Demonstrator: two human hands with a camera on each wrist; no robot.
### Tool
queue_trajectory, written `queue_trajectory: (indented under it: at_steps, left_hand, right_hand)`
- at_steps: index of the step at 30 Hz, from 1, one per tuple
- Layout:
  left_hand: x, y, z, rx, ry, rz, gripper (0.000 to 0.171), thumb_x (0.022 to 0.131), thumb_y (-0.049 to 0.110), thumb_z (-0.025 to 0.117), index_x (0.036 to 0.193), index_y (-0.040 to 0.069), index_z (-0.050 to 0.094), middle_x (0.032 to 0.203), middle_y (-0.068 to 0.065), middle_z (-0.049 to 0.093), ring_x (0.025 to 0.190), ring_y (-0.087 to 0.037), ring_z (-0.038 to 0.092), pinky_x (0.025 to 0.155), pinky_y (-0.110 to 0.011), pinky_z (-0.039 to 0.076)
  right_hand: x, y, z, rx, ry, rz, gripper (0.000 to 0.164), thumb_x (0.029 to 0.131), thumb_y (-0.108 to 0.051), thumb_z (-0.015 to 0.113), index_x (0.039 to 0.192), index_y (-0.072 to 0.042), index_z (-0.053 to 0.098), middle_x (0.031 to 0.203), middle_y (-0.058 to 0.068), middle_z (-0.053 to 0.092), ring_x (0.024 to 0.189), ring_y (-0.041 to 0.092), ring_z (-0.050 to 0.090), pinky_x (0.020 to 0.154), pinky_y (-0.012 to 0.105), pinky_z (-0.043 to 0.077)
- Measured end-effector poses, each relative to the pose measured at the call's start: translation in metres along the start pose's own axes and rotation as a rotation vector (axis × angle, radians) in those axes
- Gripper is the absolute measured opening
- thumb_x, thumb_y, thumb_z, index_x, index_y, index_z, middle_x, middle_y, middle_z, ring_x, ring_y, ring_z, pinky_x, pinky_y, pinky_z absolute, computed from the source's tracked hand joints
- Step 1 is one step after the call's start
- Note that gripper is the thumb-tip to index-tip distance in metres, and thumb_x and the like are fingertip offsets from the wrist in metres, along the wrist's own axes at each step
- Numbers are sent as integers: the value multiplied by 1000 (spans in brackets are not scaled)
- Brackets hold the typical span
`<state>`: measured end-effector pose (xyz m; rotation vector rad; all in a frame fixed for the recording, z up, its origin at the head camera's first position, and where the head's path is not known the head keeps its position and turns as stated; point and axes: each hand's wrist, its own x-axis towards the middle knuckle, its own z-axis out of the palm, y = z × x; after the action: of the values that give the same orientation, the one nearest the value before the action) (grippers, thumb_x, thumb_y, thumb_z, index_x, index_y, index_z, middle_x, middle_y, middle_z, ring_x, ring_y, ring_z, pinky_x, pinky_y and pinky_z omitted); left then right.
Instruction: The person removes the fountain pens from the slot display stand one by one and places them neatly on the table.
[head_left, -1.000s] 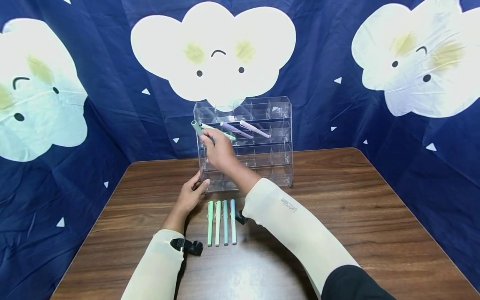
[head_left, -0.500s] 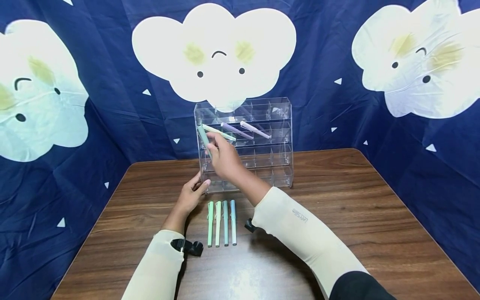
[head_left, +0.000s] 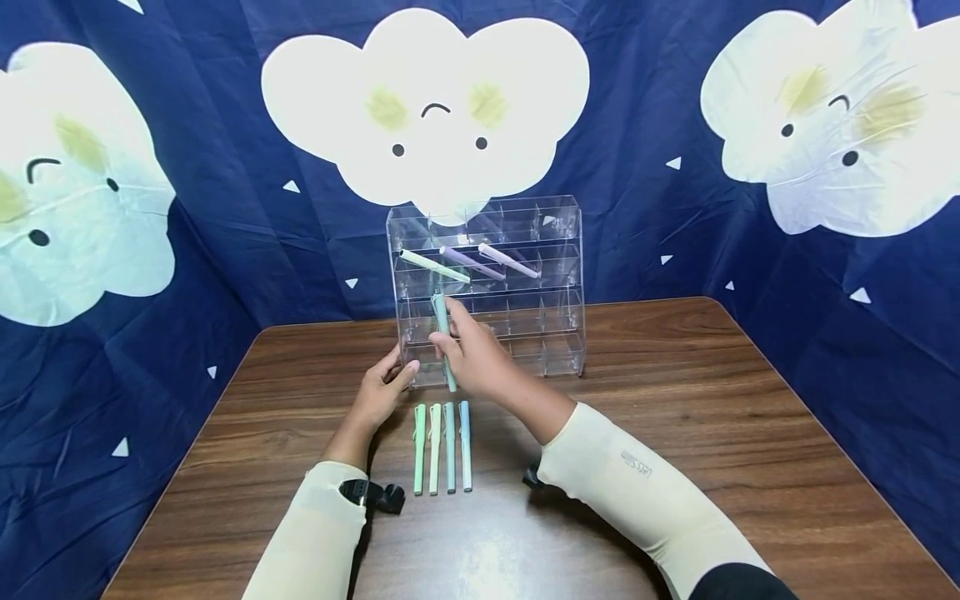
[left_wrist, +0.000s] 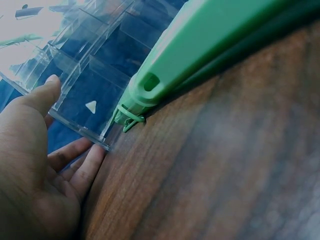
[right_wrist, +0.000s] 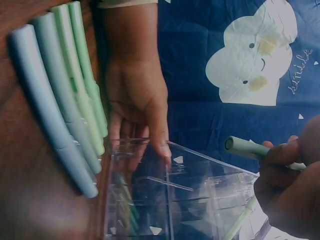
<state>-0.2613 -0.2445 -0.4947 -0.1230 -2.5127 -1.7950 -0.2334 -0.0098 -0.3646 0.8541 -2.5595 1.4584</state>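
Observation:
A clear acrylic rack (head_left: 561, 265) with tiered compartments stands on the table. My left hand (head_left: 381, 390) grips its lower left side; the left wrist view shows the thumb on one side of the edge and fingers on the other. In front of the rack's lower left tiers, my right hand (head_left: 476, 350) pinches a grey-green pen (head_left: 441, 315), clip end up and slightly tilted. Slanted across the second tier from the top lie a pale green pen (head_left: 435, 267), a purple pen (head_left: 472, 262) and a lilac pen (head_left: 510, 260).
Several pens lie side by side before the rack: a green pen (head_left: 419, 450), a light green pen (head_left: 434, 450), a teal pen (head_left: 450, 450) and a blue pen (head_left: 466, 450). Behind the wooden table (head_left: 675, 400) hangs a dark blue cloth (head_left: 637, 217) with clouds.
My right hand has drawn the grey-green pen down and rightward from the rack's second tier, turning it closer to upright. My left hand stays at the rack's lower left side.

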Motion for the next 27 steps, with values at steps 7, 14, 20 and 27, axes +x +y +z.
queue_trajectory:
  at_steps: [7, 14, 20, 27]
  left_hand:
    - [0, -5, 1, 11, 16, -4, 68, 111, 37, 66, 172, 29, 37, 159, -24, 59, 141, -37, 61, 95, -17, 54]
    - [2, -5, 1, 10, 7, 6, 68, 111, 39, 66, 172, 32, 37, 162, -22, 57, 143, -40, 61, 99, -27, 58]
    - [3, -4, 1, 13, -9, -16, 70, 111, 41, 65, 172, 33, 33, 168, -20, 50, 148, -41, 57, 111, -45, 57]
    - [2, -6, -1, 26, -5, -22, 70, 111, 43, 65, 172, 34, 33, 168, -20, 50, 149, -41, 56, 115, -51, 54]
  right_hand:
    - [-17, 11, 2, 146, -66, -9, 83, 113, -15, 61, 177, -29, 10, 83, 12, 78, 64, 27, 74, 66, 33, 60]
    - [-33, 16, -6, 228, -108, 21, 72, 113, -16, 61, 171, -33, 22, 82, 21, 75, 46, 24, 60, 49, 36, 56]
    - [-45, 24, -13, 264, -122, 68, 71, 110, -10, 65, 169, -30, 31, 78, 9, 60, 44, 28, 58, 44, 38, 55]
    - [-55, 33, -15, 331, -106, 175, 75, 107, -5, 67, 167, -35, 33, 97, 9, 57, 51, 18, 58, 49, 40, 58]
